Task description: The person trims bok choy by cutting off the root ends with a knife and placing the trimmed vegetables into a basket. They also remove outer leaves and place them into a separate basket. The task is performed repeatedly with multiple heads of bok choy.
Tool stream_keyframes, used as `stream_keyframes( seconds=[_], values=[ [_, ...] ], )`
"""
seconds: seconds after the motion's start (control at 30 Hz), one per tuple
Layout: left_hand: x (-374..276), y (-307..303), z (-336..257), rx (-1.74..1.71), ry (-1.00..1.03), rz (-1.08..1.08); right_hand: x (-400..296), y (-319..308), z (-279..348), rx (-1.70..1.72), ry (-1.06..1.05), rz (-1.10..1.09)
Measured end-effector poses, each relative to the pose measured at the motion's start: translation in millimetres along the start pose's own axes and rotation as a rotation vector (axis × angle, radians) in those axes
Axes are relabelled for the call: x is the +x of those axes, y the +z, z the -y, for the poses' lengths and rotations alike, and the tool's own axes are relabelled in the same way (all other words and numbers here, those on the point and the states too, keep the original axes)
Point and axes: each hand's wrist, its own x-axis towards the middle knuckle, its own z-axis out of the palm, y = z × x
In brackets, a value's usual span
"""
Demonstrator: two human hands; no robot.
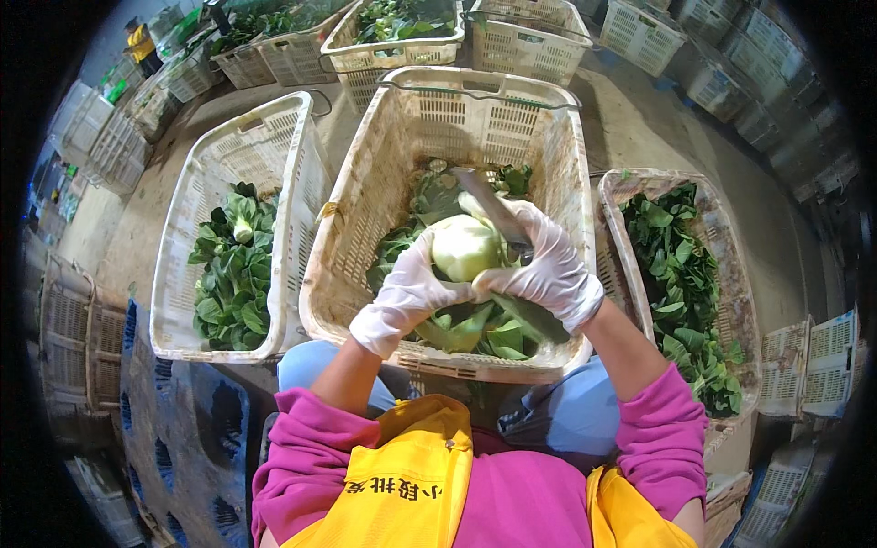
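My left hand (405,282), in a whitish disposable glove, grips a leafy green vegetable, probably bok choy, with its pale rounded base (466,248) facing up. My right hand (551,264), gloved alike, holds a knife (492,204) whose blade points up and away, beside the base. The right thumb touches the near side of the vegetable. Under both hands stands a stained white plastic crate (445,368) between my knees. Loose green leaves (507,337) cover its bottom. The knife's handle is mostly hidden in my right hand.
At the left, a white crate (277,294) holds whole bok choy heads (240,274). To the right, another crate (740,308) contains leafy greens (675,246). Beyond are more crates (531,48), one with a wire handle. A blue pallet (188,425) lies at lower left. A person (142,44) stands far off.
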Motion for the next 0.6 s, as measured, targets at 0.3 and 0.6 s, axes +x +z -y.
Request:
stream_keyframes(
  seconds=[0.3,0.6],
  values=[
    [2.6,0.8,-23.5,0.642,-0.268,-0.022,-0.5,-2.2,0.5,-0.522,-0.236,0.181],
    [9.1,-8.5,8.9,0.756,-0.262,0.006,-1.8,14.6,-29.7,-0.631,-0.056,0.221]
  ],
)
